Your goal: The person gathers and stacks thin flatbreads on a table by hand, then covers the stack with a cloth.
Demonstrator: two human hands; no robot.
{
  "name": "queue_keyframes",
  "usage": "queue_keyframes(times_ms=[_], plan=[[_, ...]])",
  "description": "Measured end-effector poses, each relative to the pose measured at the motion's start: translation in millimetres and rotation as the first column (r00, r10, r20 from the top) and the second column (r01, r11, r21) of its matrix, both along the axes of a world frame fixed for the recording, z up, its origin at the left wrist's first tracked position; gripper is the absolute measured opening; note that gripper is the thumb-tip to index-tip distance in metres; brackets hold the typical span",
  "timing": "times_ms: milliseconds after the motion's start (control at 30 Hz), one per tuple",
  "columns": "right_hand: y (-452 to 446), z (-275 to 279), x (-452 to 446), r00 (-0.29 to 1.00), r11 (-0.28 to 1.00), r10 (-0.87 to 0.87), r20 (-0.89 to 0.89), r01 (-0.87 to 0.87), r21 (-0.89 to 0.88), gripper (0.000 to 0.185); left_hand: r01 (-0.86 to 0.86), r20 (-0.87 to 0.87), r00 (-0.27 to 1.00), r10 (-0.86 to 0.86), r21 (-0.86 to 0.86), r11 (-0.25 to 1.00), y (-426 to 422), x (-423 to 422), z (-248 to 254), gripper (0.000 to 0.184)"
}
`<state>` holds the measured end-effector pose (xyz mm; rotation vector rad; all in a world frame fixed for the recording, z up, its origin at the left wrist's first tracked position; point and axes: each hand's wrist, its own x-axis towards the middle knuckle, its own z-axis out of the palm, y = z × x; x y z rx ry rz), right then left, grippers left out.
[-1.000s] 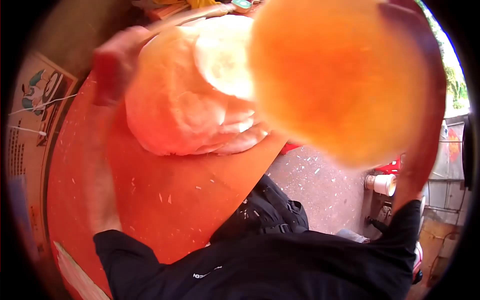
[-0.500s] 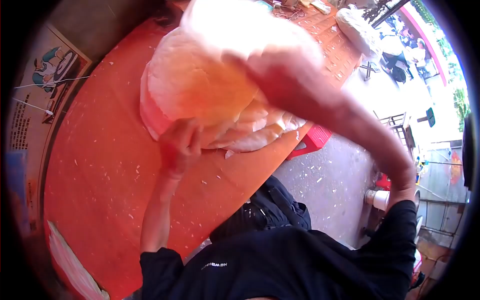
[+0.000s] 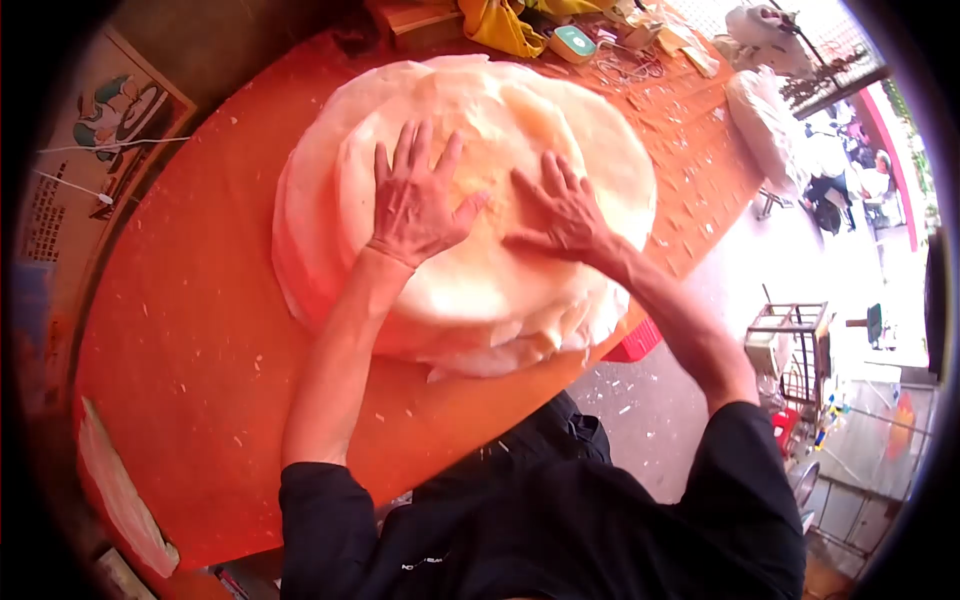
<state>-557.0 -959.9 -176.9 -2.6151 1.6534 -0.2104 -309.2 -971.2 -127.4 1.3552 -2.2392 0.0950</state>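
A large pile of thin, round, pale sheets, like pancake skins (image 3: 450,295), lies on the orange tabletop (image 3: 220,400). Its rim is uneven, with folded and torn edges on the near side. My left hand (image 3: 415,205) rests flat on top, left of the middle, fingers spread and pointing away from me. To its right, my right hand (image 3: 565,215) also lies palm down on the top sheet, with its fingers apart. Neither hand grips anything. The palms hide part of the top sheet.
A yellow cloth (image 3: 505,28) and a small green-and-white box (image 3: 573,43) sit at the far edge. Right of them lies a whitish bundle (image 3: 765,125). Pale scraps dot the table. Below its right edge shows a red plastic item (image 3: 632,342); a metal rack (image 3: 790,335) stands beyond.
My right hand has come down from a blurred sweep with a pale sheet over the pile. My left hand has left the near-left rim, moved forward and opened flat on top.
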Motion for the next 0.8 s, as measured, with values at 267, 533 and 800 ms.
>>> queue_keyframes(times_ms=[267,533,800], plan=[[-100.9,45.8,-48.1,0.919,0.946,0.056,0.391,-0.174,0.272,0.062,-0.085,0.148,0.988,0.050,0.241,0.967,-17.9,-9.4,-41.6,0.081],[-379.2,11.7,-27.3,0.619,0.924,-0.382,0.686,0.233,0.305,0.046,-0.101,0.168,0.985,0.043,0.353,0.930,-26.7,-8.9,-38.8,0.083],[-511.6,49.9,-17.7,0.689,0.956,0.099,0.718,0.134,-0.260,0.027,-0.105,0.169,0.985,0.042,0.383,0.918,-32.5,-6.4,-35.0,0.082]])
